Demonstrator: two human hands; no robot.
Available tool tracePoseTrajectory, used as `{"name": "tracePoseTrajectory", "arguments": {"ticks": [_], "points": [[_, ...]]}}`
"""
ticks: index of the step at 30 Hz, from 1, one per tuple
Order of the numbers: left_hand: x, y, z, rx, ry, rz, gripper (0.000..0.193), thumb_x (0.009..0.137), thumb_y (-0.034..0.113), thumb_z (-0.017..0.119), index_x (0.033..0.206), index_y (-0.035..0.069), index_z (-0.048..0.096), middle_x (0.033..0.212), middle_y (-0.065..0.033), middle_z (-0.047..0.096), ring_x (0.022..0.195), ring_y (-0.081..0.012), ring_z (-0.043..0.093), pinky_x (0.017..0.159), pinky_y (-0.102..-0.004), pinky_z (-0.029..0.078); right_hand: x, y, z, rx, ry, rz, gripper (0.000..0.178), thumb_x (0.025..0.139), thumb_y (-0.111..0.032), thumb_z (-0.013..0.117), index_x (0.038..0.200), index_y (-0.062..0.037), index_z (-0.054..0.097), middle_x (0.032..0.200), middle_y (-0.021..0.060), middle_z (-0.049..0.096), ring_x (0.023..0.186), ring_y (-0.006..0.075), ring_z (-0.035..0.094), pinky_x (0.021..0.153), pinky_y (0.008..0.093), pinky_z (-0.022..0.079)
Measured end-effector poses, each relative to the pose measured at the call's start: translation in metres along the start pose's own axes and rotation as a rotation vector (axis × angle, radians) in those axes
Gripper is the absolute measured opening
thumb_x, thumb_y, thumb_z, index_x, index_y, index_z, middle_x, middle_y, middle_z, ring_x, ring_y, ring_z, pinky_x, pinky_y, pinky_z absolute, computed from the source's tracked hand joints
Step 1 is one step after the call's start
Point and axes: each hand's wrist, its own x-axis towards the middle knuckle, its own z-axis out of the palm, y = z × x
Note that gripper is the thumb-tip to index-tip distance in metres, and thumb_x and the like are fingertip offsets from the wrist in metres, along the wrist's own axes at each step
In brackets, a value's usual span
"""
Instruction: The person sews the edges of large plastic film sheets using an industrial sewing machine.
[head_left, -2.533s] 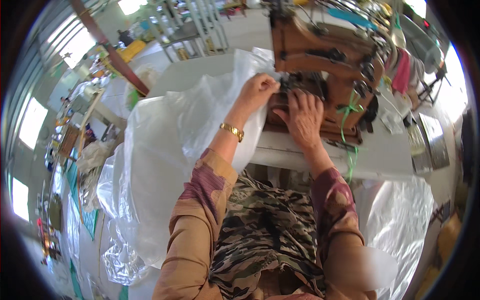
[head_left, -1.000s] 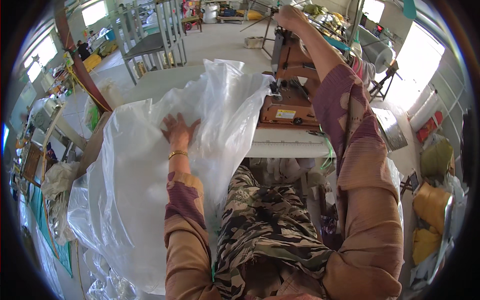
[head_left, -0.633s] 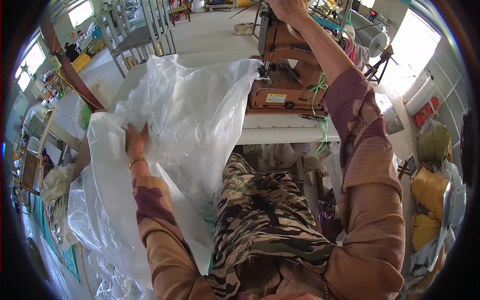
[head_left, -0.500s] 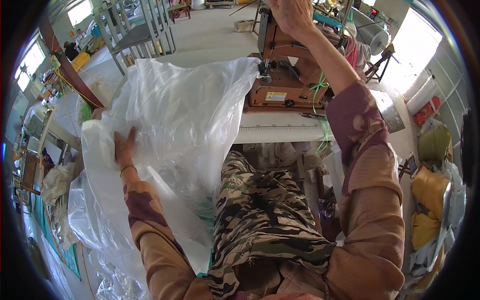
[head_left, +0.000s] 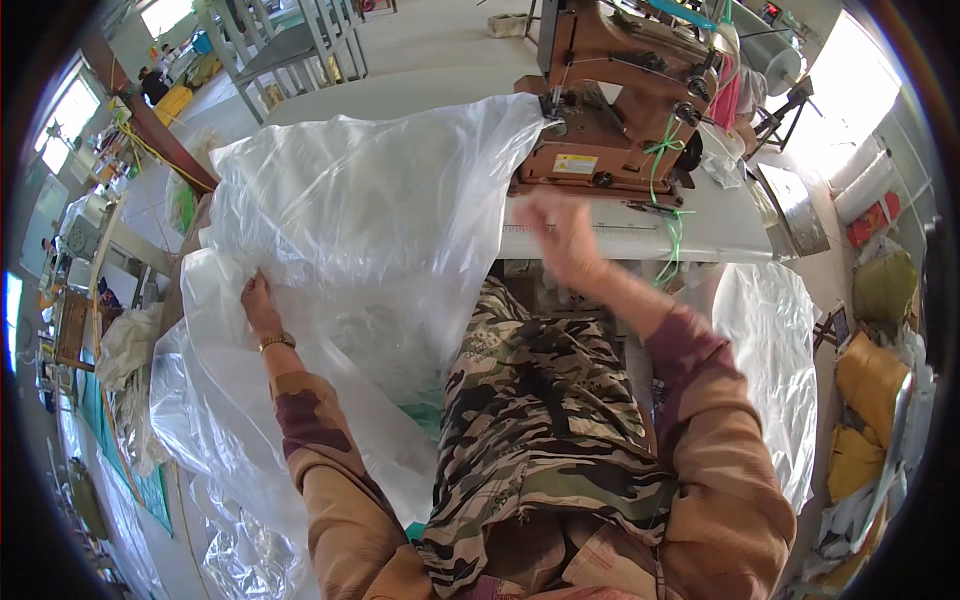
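A large translucent white plastic sheet spreads over the left of the table and hangs down toward my lap. Its far right corner reaches the needle area of a brown sewing machine. At the sheet's left side, my left hand is closed on a fold of the plastic. My right hand hovers near the table's front edge, just right of the sheet and in front of the machine. Motion blurs its fingers, which look curled, and nothing can be made out in them.
A ruler scale runs along the front of the white table. Green ties hang from the machine. More clear plastic drapes at the right. A grey metal rack stands beyond the table, and yellow bundles lie far right.
My right hand has come down from the top of the machine toward the table's front edge. My left hand's spread fingers have closed on the plastic. The view has shifted slightly.
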Motion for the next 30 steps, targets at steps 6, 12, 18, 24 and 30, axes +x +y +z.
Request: {"name": "tracePoseTrajectory", "arguments": {"ticks": [6, 12, 18, 24, 30], "points": [[-0.041, 0.052, 0.045, -0.107, 0.016, 0.134, 0.025, 0.095, 0.029, 0.061, 0.096, 0.005, 0.067, 0.09, 0.0013, 0.059, 0.082, -0.0107, 0.055, 0.08, -0.0275, 0.046, -0.112, 0.053, 0.097, 0.532, -0.025, 0.662, 0.028, 0.093, -0.022, 0.064, 0.108, 0.0011, 0.059, 0.092, 0.0102, 0.064, 0.086, 0.0162, 0.059, 0.077, 0.0347, 0.049], [-0.03, 0.012, 0.019, 0.13, -0.332, 0.391, 0.057, 0.098, 0.045, 0.05, 0.125, -0.005, 0.059, 0.127, -0.0184, 0.057, 0.121, -0.0311, 0.05, 0.104, -0.0382, 0.038, -0.123, 0.058, 0.177, 0.957, -0.167, 0.517, 0.056, 0.089, -0.02, 0.062, 0.137, 0.0035, 0.043, 0.124, 0.0121, 0.056, 0.11, 0.0209, 0.056, 0.093, 0.0337, 0.047], [-0.073, 0.009, 0.112, 0.792, -0.024, 0.012, 0.068, 0.09, 0.052, 0.061, 0.108, -0.013, 0.065, 0.104, -0.0262, 0.069, 0.1, -0.0385, 0.065, 0.091, -0.0449, 0.048, -0.122, 0.046, 0.19, 0.717, -0.269, 0.522, 0.04, 0.091, -0.026, 0.062, 0.119, 0.0024, 0.062, 0.105, 0.0092, 0.066, 0.103, 0.0179, 0.059, 0.089, 0.0316, 0.047], [-0.097, 0.012, 0.062, 0.222, 0.122, 0.461, 0.052, 0.096, 0.036, 0.054, 0.124, -0.007, 0.059, 0.119, -0.019, 0.065, 0.116, -0.0294, 0.059, 0.099, -0.0395, 0.043, -0.123, 0.016, 0.142, 0.592, -0.629, 0.28, 0.05, 0.094, -0.038, 0.061, 0.127, -0.001, 0.06, 0.123, 0.0151, 0.064, 0.117, 0.0264, 0.058, 0.101, 0.0379, 0.044], [-0.173, 0.129, -0.02, 0.35, 0.187, 0.638, 0.064, 0.095, 0.047, 0.053, 0.133, -0.005, 0.053, 0.131, -0.0234, 0.058, 0.123, -0.037, 0.054, 0.103, -0.0433, 0.042, -0.148, -0.052, 0.031, 0.82, -1.212, 0.556, 0.054, 0.094, -0.037, 0.064, 0.137, -0.005, 0.055, 0.137, 0.017, 0.056, 0.131, 0.0265, 0.05, 0.111, 0.0408, 0.039]]}}
